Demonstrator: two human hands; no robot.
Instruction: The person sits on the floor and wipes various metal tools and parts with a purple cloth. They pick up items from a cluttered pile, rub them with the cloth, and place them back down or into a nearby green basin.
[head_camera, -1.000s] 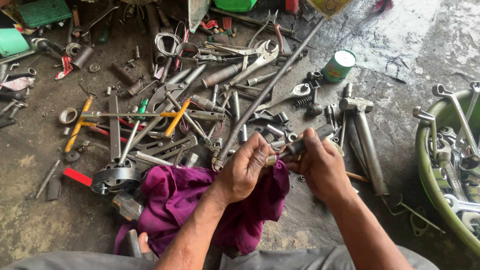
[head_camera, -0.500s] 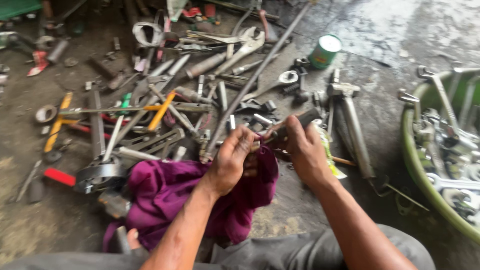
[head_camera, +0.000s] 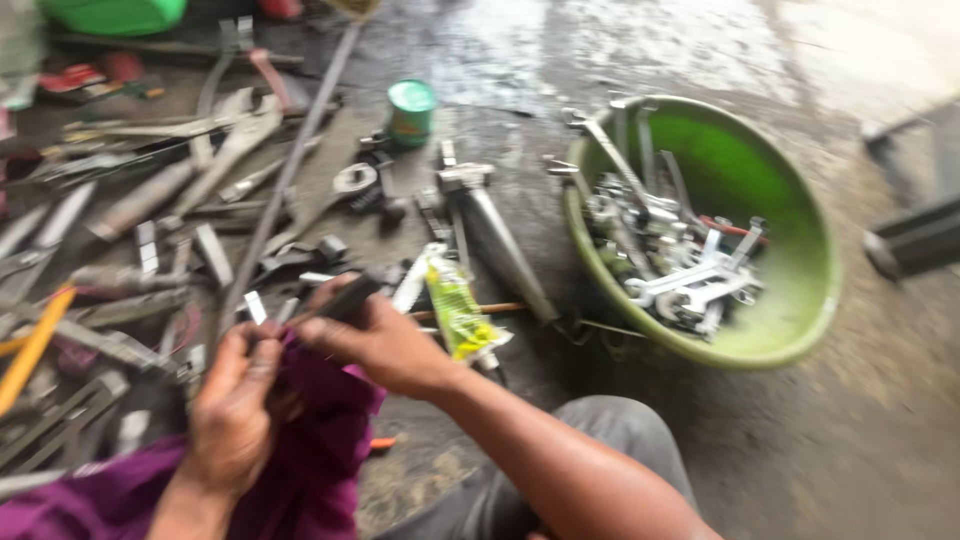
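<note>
Gripping a dark tool (head_camera: 345, 298), right hand (head_camera: 385, 345) fingers wrap it; left hand (head_camera: 232, 408) pinches its end.

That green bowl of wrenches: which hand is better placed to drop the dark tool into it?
The right hand, probably. It already grips the dark tool and lies on the side nearer the green bowl. The left hand sits farther away, down on the purple cloth.

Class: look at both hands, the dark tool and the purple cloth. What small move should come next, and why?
Probably draw the purple cloth along the dark tool. The right hand grips the tool and the left hand presses the cloth at its near end, so a wiping stroke seems likely. Blur hides the finer detail.
</note>
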